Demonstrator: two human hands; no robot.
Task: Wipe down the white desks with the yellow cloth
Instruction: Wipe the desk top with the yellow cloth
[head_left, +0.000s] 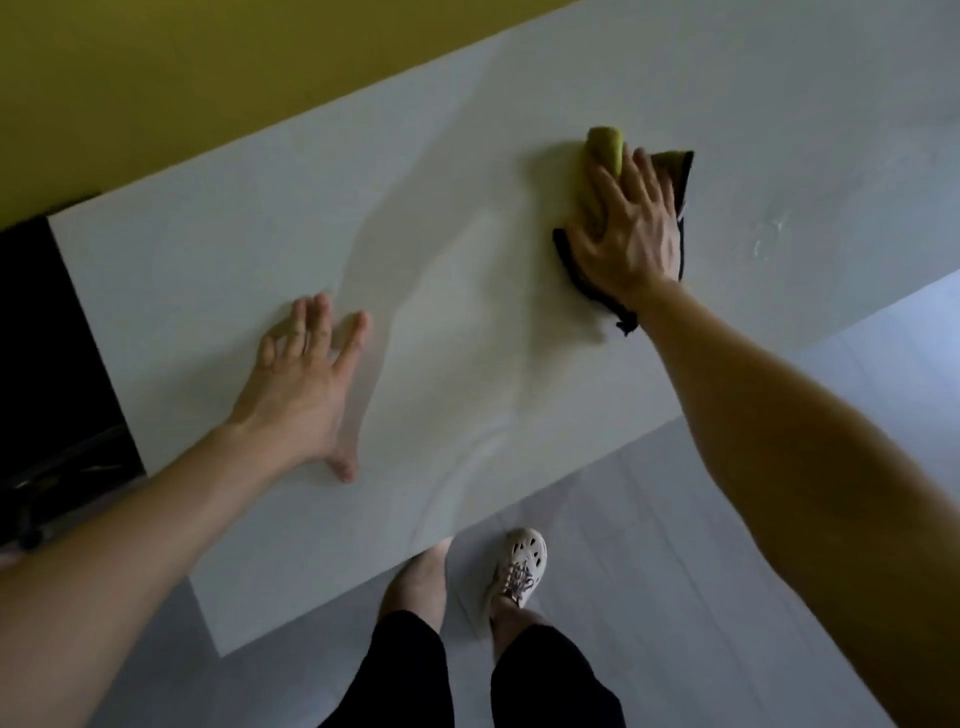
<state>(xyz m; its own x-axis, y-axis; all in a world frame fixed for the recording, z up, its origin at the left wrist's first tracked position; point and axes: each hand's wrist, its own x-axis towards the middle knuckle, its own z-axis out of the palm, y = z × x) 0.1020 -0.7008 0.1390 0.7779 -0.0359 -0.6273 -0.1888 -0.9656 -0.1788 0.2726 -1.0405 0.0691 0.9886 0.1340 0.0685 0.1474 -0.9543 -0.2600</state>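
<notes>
A white desk (467, 218) runs slantwise across the view. My right hand (626, 228) lies flat on the yellow cloth (607, 146), pressing it to the desk at the right of centre. The cloth has a dark border, and most of it is hidden under my palm and fingers. My left hand (306, 384) rests on the bare desk top near the front edge, fingers spread and straight, holding nothing. A faint damp sheen marks the surface between my two hands.
A yellow wall (182, 78) stands behind the desk. A dark gap (47, 364) with black cables lies beyond the desk's left end. My legs and a white shoe (519, 564) stand on the grey tiled floor (727, 519) by the front edge.
</notes>
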